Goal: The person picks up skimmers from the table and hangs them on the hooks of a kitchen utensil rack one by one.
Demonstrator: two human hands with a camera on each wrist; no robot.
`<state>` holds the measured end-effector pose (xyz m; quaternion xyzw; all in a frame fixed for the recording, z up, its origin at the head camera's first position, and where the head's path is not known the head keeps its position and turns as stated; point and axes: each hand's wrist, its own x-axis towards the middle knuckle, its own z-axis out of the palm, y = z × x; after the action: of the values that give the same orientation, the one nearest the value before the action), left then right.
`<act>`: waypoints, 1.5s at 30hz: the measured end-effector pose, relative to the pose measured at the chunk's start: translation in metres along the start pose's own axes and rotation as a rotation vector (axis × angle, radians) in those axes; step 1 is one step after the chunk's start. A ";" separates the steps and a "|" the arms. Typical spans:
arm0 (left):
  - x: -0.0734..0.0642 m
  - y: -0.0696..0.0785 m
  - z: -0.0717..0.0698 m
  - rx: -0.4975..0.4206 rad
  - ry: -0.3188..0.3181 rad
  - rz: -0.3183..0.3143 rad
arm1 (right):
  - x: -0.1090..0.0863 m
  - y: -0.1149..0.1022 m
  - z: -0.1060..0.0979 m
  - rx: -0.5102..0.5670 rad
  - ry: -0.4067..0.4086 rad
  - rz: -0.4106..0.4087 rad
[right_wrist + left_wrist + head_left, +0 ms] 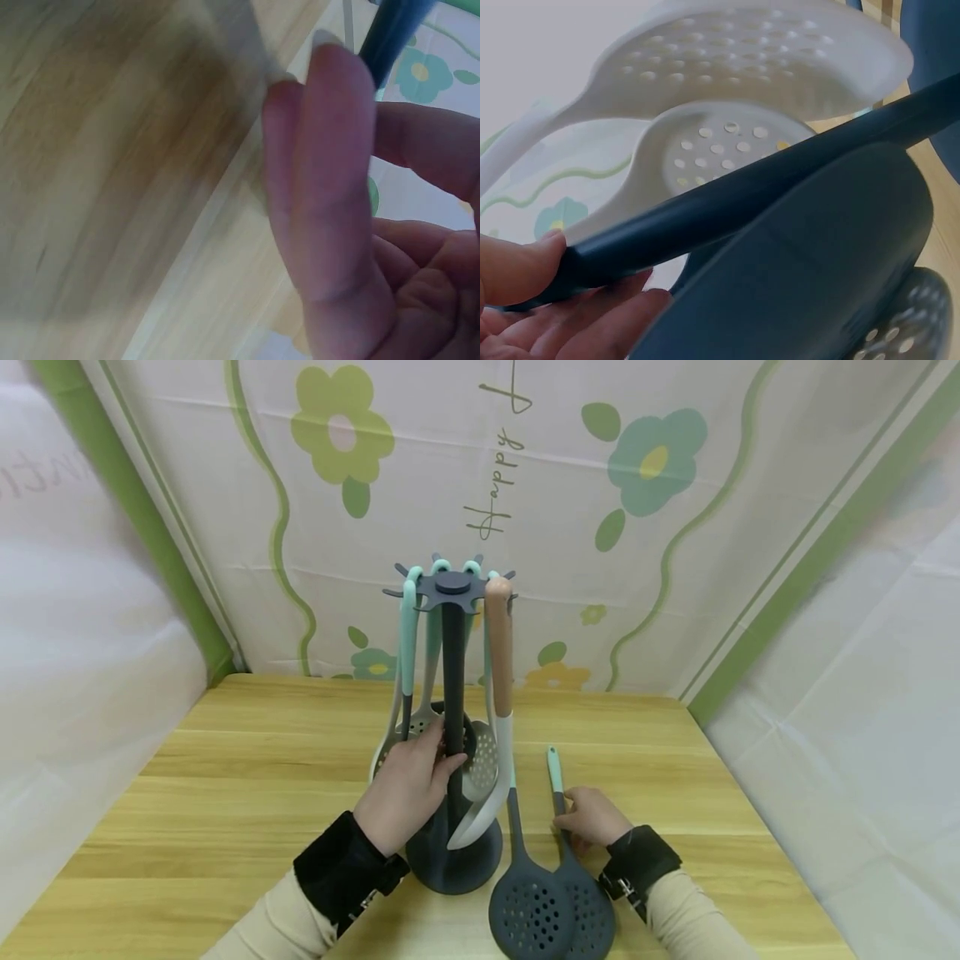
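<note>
A dark utensil stand [453, 677] rises from a round base, with several mint-handled utensils hung from its top. My left hand [408, 789] grips its pole, thumb on one side and fingers on the other; the left wrist view shows the same hold on the pole [705, 217]. A white ladle with a tan handle [500, 647] hangs at the stand's front right. My right hand [592, 817] pinches the dark shaft of a skimmer [592, 906] with a mint handle end. Its perforated head is partly covered by a second dark skimmer [528, 906] beside the base.
A wooden tabletop [247, 827] lies under everything. Floral fabric [450, 460] hangs behind, with white cloth walls at left and right. In the left wrist view, pale perforated spoons [742, 56] hang close around the pole.
</note>
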<state>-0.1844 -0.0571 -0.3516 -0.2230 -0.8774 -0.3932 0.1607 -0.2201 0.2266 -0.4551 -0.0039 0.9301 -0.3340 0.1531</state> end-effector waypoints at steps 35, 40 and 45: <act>0.006 0.006 0.006 -0.160 0.103 0.030 | -0.008 -0.011 -0.036 0.135 0.141 -0.072; 0.006 0.006 0.005 -0.155 0.111 0.025 | -0.008 -0.015 -0.039 0.141 0.165 -0.079; 0.006 0.005 0.007 -0.136 0.118 0.033 | -0.008 -0.018 -0.042 0.140 0.197 -0.105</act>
<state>-0.1876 -0.0473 -0.3496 -0.2245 -0.8340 -0.4614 0.2030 -0.2258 0.2396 -0.4107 -0.0090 0.9135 -0.4043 0.0434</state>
